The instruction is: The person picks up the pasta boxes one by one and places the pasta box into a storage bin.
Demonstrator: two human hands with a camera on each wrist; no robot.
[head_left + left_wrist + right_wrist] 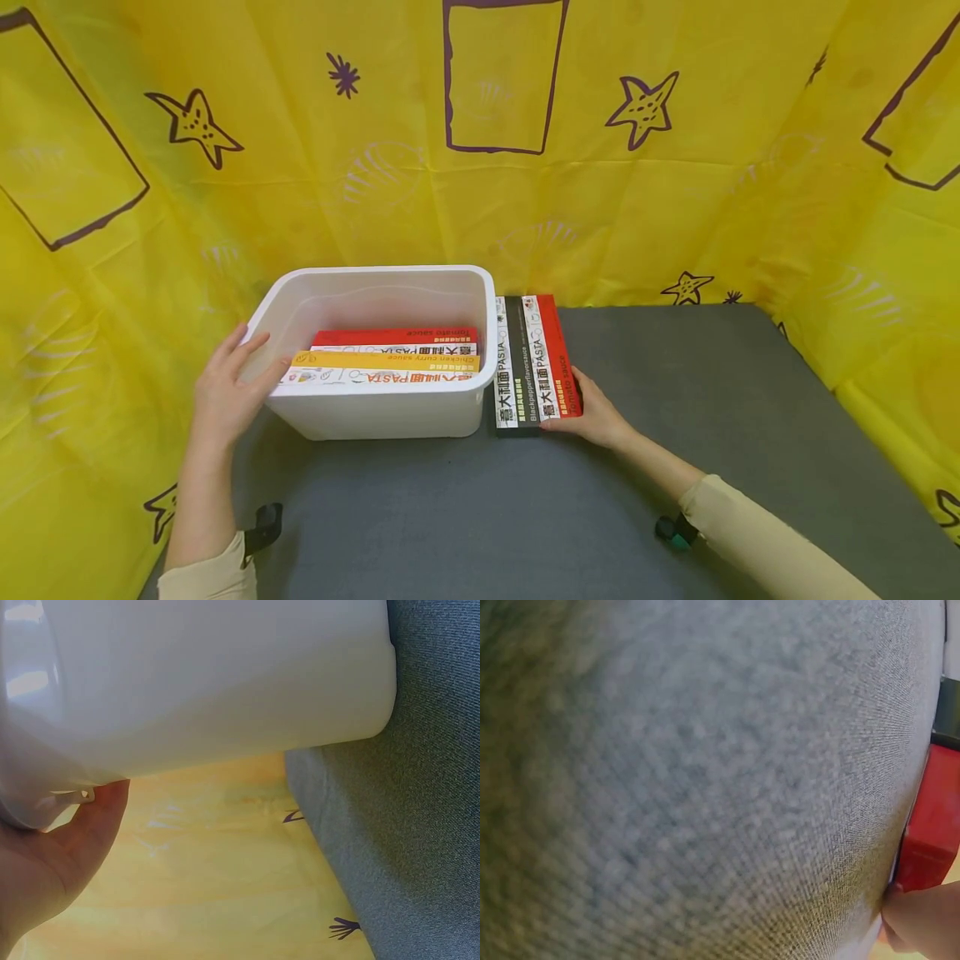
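My left hand [232,379] holds the left rim of a white plastic bin [390,415]; in the left wrist view a finger curls under that rim. Inside the bin lie a yellow chicken curry pasta box [390,360] and, behind it, a red tomato sauce pasta box [375,337]. Right of the bin, a black pepper pasta box [516,358] and another red tomato sauce pasta box [553,350] stand side by side. My right hand [596,417] grips this outer red box at its near right corner, thumb at the front. The right wrist view shows only its fingertips.
Everything stands on a grey cloth-covered table [465,517]. A yellow curtain [405,208] with starfish drawings hangs behind and on both sides, close to the bin's back. Each wrist wears a dark strap, such as the left wrist strap [264,529].
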